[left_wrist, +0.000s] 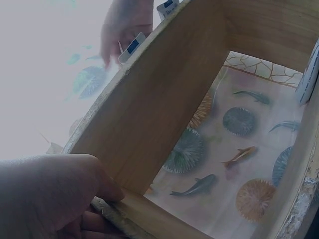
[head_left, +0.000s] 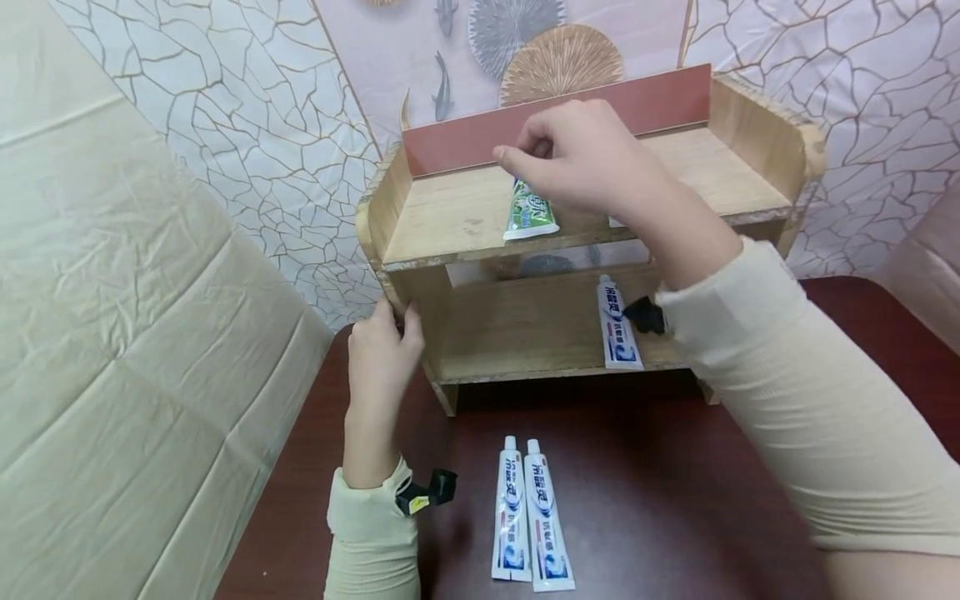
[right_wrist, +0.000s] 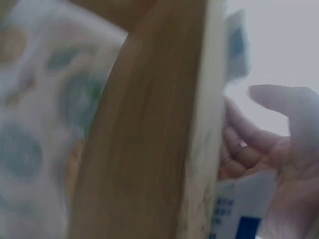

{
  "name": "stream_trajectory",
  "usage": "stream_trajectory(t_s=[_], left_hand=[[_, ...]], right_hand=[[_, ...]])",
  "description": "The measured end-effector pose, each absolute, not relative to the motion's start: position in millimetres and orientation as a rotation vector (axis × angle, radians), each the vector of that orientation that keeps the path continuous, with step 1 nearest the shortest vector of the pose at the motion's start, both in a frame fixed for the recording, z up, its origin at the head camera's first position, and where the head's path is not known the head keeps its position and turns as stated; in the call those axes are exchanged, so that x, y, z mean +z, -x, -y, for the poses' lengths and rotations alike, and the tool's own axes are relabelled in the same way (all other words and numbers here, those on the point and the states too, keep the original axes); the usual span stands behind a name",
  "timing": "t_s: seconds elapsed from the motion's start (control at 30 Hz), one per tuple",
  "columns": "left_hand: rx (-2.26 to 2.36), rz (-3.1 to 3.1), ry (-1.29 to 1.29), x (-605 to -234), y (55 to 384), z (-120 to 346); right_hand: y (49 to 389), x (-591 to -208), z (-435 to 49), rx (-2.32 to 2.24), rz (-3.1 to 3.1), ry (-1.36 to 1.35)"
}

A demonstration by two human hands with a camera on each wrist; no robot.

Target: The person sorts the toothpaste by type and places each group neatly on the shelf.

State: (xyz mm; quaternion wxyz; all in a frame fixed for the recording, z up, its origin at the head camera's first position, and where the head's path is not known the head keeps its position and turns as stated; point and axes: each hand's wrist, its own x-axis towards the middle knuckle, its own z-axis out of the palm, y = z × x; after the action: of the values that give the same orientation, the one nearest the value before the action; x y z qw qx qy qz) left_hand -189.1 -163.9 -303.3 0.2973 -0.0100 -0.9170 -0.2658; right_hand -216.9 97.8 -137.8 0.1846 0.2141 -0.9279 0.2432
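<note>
My left hand (head_left: 382, 354) grips the left side panel of a small two-tier wooden shelf (head_left: 442, 225). Thumb and fingers lie around the panel's edge in the left wrist view. Above the top board, my right hand (head_left: 581, 158) hovers with bent fingers over a green toothpaste tube (head_left: 531, 210), whose upper part it hides. In the right wrist view the thumb stands apart from the fingers, and no tube shows between them. Another tube's white end (head_left: 615, 222) peeks out below the right wrist. On the lower board leans a white-and-blue toothpaste tube (head_left: 617, 325).
Two more white-and-blue toothpaste tubes, a left one (head_left: 511, 512) and a right one (head_left: 547, 521), lie side by side on the dark red table (head_left: 645, 500) before the shelf. Behind it hangs a patterned cloth (head_left: 262, 125). A beige padded surface (head_left: 112, 333) rises at the left.
</note>
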Motion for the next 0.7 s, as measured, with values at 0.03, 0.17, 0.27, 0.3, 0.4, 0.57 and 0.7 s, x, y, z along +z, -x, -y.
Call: stream_trajectory(t_s=[0.03,0.17,0.27,0.3,0.4,0.57,0.7], left_hand=[[-0.706,2.438,0.026,-303,189,164],[-0.699,2.442,0.031,-304,190,165],[-0.695,2.447,0.036,-305,189,165],[-0.692,2.449,0.036,-306,189,165],[-0.693,2.446,0.047,-306,189,165],[-0.689,2.417,0.067,-303,190,165],[-0.684,2.430,0.051,-303,190,166]], right_hand=[[210,-143,-98,0.771,2.550,-0.654],[184,-172,-102,1.039,2.293,-0.824],[165,-199,-105,1.159,2.142,-0.913],[159,-208,-106,1.177,2.087,-0.926],[144,-231,-110,1.278,1.946,-0.954],[134,-256,-116,1.463,1.944,-0.994],[137,-272,-116,1.487,2.063,-0.970]])
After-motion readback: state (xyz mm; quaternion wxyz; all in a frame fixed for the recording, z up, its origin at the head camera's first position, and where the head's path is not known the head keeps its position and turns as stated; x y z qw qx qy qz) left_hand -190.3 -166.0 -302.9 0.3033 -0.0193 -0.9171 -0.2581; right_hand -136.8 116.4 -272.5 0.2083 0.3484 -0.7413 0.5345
